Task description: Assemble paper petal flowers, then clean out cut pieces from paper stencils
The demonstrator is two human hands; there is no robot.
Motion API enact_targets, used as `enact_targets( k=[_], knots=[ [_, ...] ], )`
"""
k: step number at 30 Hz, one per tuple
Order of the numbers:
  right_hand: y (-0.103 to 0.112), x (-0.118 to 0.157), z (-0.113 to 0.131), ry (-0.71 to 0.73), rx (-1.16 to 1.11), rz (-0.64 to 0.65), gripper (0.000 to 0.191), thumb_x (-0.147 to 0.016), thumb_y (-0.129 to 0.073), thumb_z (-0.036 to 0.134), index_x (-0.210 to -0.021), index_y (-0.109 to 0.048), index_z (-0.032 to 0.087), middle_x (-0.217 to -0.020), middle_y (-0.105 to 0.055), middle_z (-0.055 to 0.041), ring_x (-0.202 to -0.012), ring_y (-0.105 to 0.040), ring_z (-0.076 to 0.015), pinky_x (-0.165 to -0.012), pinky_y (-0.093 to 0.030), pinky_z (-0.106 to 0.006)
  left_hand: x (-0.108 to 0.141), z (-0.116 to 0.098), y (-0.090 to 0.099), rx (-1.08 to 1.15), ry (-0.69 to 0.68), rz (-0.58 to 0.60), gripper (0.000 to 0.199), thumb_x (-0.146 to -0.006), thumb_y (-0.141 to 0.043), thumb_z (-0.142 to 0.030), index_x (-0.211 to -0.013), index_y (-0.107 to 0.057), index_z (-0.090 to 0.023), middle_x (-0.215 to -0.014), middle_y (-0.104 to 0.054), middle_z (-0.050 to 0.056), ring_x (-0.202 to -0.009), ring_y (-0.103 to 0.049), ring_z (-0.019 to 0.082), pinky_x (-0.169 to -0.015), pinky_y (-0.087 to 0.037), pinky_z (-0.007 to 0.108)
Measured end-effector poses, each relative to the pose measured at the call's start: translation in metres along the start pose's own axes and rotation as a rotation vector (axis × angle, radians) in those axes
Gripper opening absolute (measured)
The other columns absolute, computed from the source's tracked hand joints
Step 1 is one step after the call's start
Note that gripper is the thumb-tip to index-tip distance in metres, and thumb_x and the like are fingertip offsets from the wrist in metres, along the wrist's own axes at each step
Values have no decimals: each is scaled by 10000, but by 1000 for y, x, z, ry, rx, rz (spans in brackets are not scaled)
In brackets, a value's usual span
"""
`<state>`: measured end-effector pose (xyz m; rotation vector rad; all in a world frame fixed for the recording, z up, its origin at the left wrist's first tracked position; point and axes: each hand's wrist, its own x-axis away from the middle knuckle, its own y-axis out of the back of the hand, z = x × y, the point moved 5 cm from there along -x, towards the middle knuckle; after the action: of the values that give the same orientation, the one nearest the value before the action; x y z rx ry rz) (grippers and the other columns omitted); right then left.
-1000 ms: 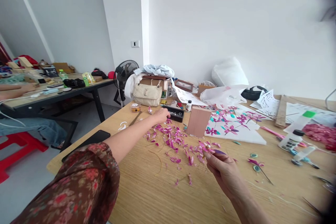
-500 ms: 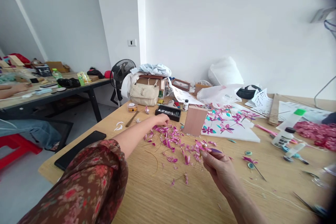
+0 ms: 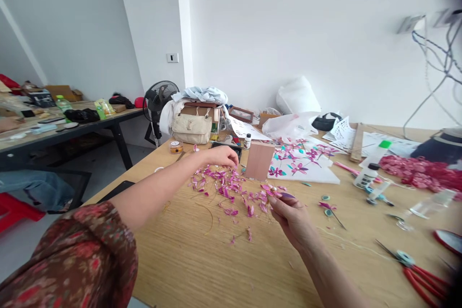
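Note:
My left hand [image 3: 223,156] reaches far out over a pile of pink petals [image 3: 231,187], just in front of a black tray [image 3: 236,150] that it partly covers. Its fingers curl downward and close together, and what they hold, if anything, is too small to make out. Nearer to me, my right hand [image 3: 288,214] pinches a pink artificial flower [image 3: 271,190] with a purple leaf [image 3: 288,196] beside it. Loose petals lie left of this hand. A reddish wooden block [image 3: 259,161] stands upright behind the flower.
Finished-looking pink and teal flowers [image 3: 299,167] lie on white foam sheeting [image 3: 321,176]. To the right are a black-capped bottle [image 3: 366,176], red-handled pliers [image 3: 420,269] and a pink bundle [image 3: 411,171]. A beige bag [image 3: 192,128] sits at the back. A person's leg [image 3: 34,187] shows at another table.
My left hand has lifted slightly from the tray's near edge and its fingers hang over the petals. The right hand keeps the flower. The view has turned right, revealing the pliers.

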<state>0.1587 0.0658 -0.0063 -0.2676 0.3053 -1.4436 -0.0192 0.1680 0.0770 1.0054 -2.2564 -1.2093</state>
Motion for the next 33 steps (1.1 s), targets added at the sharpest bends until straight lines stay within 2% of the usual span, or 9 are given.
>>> enact_targets(
  k=[4, 9, 16, 22, 27, 31, 33],
  knots=[
    [-3, 0, 4, 6, -56, 42, 280, -572, -755, 314, -571, -530, 149, -466, -325, 72, -427, -147, -41, -406, -77, -232, 4, -36, -30, 50, -121, 71, 189, -691, -506, -118, -786, -667, -146, -730, -639, 6, -644, -544, 109, -560, -372, 183],
    [-2, -1, 6, 15, -74, 54, 272, -558, -758, 316, -677, -589, 138, -493, -333, 74, -430, -145, -39, -401, -68, -223, 6, -54, -53, 220, -183, 42, 200, -712, -505, -103, -834, -658, -143, -735, -614, 0, -636, -512, 89, -563, -365, 178],
    [-3, -2, 0, -19, -77, 94, 280, -575, -751, 317, -612, -523, 158, -461, -283, 94, -414, -109, -33, -391, -55, -216, 3, -53, -68, 642, -175, 0, 106, -730, -580, -172, -808, -642, -136, -772, -622, 13, -711, -528, 94, -649, -390, 193],
    [-3, -2, -1, -40, -82, 104, 270, -577, -755, 302, -629, -540, 148, -465, -288, 94, -414, -102, -29, -386, -44, -214, -1, -52, -77, 799, -192, 30, 143, -684, -650, -250, -764, -633, -133, -749, -607, 10, -711, -525, 100, -676, -386, 215],
    [-4, -1, 1, -40, -113, 99, 259, -578, -756, 301, -642, -559, 145, -461, -250, 100, -420, -92, -31, -382, -51, -210, 0, -55, -84, 933, -164, -21, 176, -678, -658, -291, -742, -615, -134, -669, -577, -12, -627, -496, 79, -634, -369, 212],
    [-3, -2, 0, -39, -136, 91, 245, -574, -760, 284, -639, -572, 142, -462, -242, 100, -424, -91, -32, -376, -53, -201, 0, -58, -85, 956, -151, -46, 210, -656, -678, -311, -714, -606, -123, -652, -565, -9, -630, -495, 80, -630, -369, 212],
    [-3, -2, 1, -28, -145, 83, 237, -575, -760, 280, -659, -593, 133, -466, -252, 97, -427, -95, -32, -375, -59, -197, 0, -59, -85, 986, -147, -74, 233, -648, -687, -300, -780, -605, -127, -694, -576, -2, -641, -505, 79, -622, -376, 208]
  ],
)
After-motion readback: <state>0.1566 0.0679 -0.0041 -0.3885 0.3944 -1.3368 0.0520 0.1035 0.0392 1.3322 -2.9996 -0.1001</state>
